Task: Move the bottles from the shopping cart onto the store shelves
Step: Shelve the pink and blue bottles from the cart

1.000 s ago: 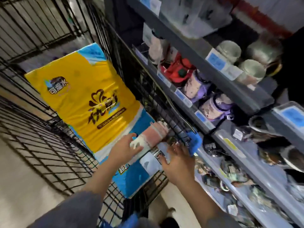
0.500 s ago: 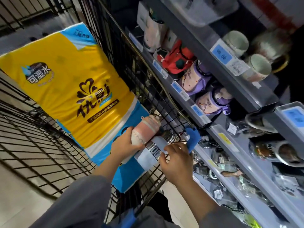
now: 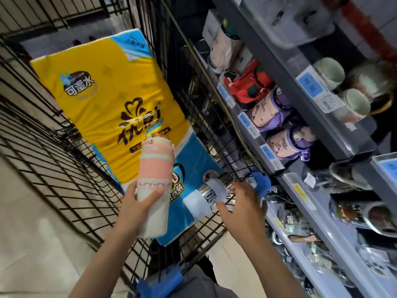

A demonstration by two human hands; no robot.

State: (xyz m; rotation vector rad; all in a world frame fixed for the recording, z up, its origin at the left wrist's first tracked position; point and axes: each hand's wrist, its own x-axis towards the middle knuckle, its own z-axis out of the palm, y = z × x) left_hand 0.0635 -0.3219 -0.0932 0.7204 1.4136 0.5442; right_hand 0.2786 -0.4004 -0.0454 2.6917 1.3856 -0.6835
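Pink bottle (image 3: pixel 155 168), lower centre, gripped in my left hand (image 3: pixel 137 203); right hand (image 3: pixel 240 203) pinches the steel bottle (image 3: pixel 211 190), which could slip.

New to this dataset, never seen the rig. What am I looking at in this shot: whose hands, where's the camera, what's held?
No robot here: a person wears one wide-angle camera on the head, looking down at their bare hands. The left hand grips a pink and cream bottle, lifted above the wire shopping cart. The right hand curls its fingers round a silver bottle with a pale label, lying in the cart. A big yellow and blue tissue pack fills the cart. On the right, grey store shelves hold purple bottles and mugs.
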